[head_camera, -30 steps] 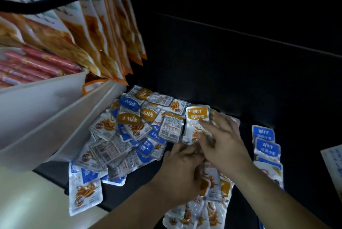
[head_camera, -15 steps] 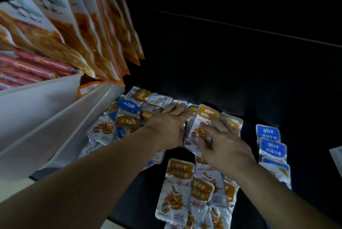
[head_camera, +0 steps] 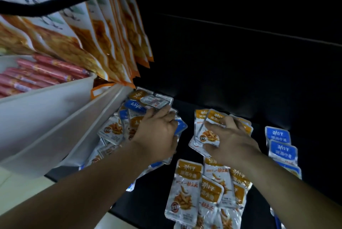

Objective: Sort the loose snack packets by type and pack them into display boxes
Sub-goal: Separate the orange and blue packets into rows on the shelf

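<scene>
Dim black counter, perhaps shelving.

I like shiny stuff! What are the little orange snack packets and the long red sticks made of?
The orange snack packets look like glossy plastic or foil film: silvery, crinkled, glinting. The red sticks seem wrapped in smooth shiny plastic casing; what is inside cannot be seen.
</scene>
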The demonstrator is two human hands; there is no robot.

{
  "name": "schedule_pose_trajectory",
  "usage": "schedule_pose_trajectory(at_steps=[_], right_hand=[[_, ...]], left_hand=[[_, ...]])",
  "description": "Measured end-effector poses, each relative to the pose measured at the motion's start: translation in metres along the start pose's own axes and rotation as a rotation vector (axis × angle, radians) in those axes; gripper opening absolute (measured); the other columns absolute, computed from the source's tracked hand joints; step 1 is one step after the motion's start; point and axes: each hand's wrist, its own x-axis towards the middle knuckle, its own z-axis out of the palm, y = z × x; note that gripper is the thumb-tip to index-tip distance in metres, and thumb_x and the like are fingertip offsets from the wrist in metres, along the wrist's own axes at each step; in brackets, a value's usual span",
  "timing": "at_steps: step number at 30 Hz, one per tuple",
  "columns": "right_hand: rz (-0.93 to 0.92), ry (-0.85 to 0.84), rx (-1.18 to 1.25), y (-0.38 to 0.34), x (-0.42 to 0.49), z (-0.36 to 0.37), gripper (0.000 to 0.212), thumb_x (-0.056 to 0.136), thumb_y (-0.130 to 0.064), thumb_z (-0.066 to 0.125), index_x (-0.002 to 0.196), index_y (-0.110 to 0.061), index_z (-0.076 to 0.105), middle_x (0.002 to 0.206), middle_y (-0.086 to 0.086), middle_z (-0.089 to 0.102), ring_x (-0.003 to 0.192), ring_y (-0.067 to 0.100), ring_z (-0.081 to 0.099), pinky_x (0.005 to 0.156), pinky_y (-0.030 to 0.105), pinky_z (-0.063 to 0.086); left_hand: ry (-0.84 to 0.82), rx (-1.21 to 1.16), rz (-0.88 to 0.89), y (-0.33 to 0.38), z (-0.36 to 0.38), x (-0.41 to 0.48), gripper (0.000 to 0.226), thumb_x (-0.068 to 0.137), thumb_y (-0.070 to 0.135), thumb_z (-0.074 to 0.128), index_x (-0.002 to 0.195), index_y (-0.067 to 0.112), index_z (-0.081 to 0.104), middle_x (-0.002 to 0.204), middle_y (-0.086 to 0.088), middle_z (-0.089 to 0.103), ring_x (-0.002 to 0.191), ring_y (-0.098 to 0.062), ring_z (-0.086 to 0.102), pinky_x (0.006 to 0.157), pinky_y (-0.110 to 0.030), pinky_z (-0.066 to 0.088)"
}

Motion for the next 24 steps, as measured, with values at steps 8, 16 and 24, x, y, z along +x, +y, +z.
schedule_pose_trajectory(at_steps=[8, 16, 24], right_hand=[[-0.007, 0.100, 0.027, 0.000, -0.011, 0.014, 0.064, 0.098, -0.065, 0.043, 0.156, -0.053, 0.022, 0.169, -0.015, 0.006, 0.157, 0.020, -0.013, 0.126, 0.060, 0.001], [-0.109, 0.286, 0.193, -0.008, -0.021, 0.017, 0.049, 0.097, -0.046, 0.060, 0.145, -0.036, 0.055, 0.164, -0.006, 0.031, 0.157, 0.019, 0.007, 0.127, 0.047, 0.015], [-0.140, 0.341, 0.685, -0.021, -0.050, -0.007, 0.054, 0.092, -0.040, 0.069, 0.142, -0.047, 0.050, 0.140, -0.035, 0.043, 0.133, -0.014, 0.037, 0.108, 0.022, 0.040]], left_hand=[[0.085, -0.010, -0.041, 0.011, -0.003, 0.002, 0.029, 0.079, 0.020, 0.076, 0.108, 0.019, 0.073, 0.112, 0.000, 0.068, 0.097, -0.025, 0.067, 0.083, -0.038, 0.053], [0.135, 0.034, -0.087, 0.007, -0.003, -0.004, 0.041, 0.086, 0.006, 0.059, 0.126, 0.016, 0.066, 0.132, -0.002, 0.062, 0.125, -0.025, 0.052, 0.099, -0.039, 0.047], [0.768, -0.288, -0.223, 0.006, -0.078, -0.040, 0.006, 0.097, 0.008, 0.063, 0.096, 0.011, 0.068, 0.068, -0.002, 0.063, 0.057, -0.023, 0.058, 0.054, -0.029, 0.037]])
